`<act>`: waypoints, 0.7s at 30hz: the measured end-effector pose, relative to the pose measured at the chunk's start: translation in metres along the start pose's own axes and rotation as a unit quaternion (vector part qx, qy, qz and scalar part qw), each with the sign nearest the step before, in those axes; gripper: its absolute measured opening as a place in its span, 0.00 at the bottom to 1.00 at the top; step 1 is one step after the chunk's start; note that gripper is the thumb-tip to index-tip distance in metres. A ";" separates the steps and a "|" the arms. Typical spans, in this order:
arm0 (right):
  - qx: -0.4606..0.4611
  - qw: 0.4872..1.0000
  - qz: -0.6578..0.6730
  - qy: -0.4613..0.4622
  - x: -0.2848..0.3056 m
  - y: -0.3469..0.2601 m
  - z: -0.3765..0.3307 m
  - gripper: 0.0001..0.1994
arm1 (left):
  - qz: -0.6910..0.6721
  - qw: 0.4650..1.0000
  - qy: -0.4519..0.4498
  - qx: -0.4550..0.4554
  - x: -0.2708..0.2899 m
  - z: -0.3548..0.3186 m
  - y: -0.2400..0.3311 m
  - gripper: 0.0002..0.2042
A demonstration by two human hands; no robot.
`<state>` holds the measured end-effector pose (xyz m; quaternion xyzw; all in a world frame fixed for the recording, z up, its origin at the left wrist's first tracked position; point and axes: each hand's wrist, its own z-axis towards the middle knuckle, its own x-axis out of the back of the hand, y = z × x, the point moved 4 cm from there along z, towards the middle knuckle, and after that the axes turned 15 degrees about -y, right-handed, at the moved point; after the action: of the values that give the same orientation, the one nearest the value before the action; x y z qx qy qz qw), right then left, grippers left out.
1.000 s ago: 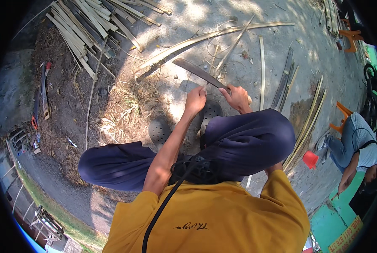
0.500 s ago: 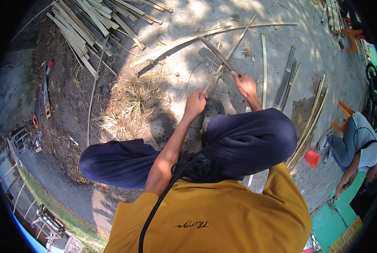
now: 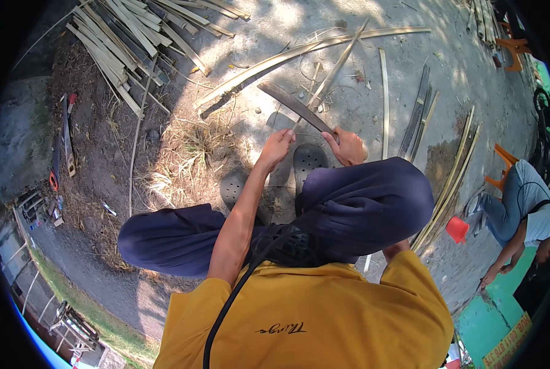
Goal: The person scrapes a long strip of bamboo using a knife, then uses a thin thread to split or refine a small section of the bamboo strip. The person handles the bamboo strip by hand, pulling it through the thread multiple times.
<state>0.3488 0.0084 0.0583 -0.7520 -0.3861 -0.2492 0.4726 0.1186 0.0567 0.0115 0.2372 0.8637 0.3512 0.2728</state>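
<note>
My left hand is closed around the near end of a thin bamboo strip, which runs away from me up and to the right. In my right hand is the handle of a machete. Its dark, broad blade points up and to the left and lies across the strip just beyond my left hand. The machete's handle is mostly hidden by my fingers. Beyond the blade, a long curved bamboo slat lies on the ground, and the held strip passes over it.
Split bamboo slats are piled at the far left. More strips lie to the right. A handsaw rests on the soil at left, dry grass nearer. At right, a person sits beside a red bucket.
My right hand has come down and nearer, and the machete has swung lower and leftward across the strip. My left hand has shifted slightly left, still gripping the strip.
</note>
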 end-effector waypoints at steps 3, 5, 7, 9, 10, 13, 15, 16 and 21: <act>-0.002 0.999 -0.035 -0.015 -0.002 0.004 0.002 0.30 | 0.215 0.967 0.105 -0.085 -0.001 -0.008 0.013 0.16; 0.002 0.998 -0.057 -0.033 0.003 0.015 0.013 0.32 | 0.213 0.970 0.103 -0.062 -0.002 -0.009 0.022 0.16; 0.010 0.996 -0.076 -0.054 0.004 0.013 0.021 0.34 | 0.211 0.971 0.105 -0.036 0.003 -0.015 0.024 0.16; 0.025 0.992 -0.109 -0.057 0.004 0.009 0.029 0.35 | 0.232 0.965 0.122 -0.030 0.013 -0.019 0.026 0.17; 0.028 0.992 -0.109 -0.056 0.003 0.011 0.036 0.35 | 0.233 0.964 0.125 -0.032 0.018 -0.021 0.025 0.17; -0.030 0.997 -0.069 -0.028 0.010 0.029 0.054 0.37 | 0.211 0.973 0.089 -0.024 0.017 -0.029 0.012 0.17; -0.102 0.995 -0.014 -0.018 0.028 0.042 0.058 0.38 | 0.208 0.972 0.090 -0.056 0.003 -0.031 0.010 0.17; -0.102 0.995 -0.014 -0.019 0.030 0.038 0.057 0.38 | 0.209 0.972 0.090 -0.056 0.004 -0.032 0.010 0.17; -0.030 0.997 -0.027 -0.068 0.016 0.005 0.043 0.37 | 0.164 0.985 0.046 0.019 0.019 -0.026 0.008 0.17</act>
<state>0.3626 0.0512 0.0496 -0.7703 -0.4301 -0.2215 0.4155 0.0900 0.0605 0.0277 0.3640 0.8313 0.3854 0.1671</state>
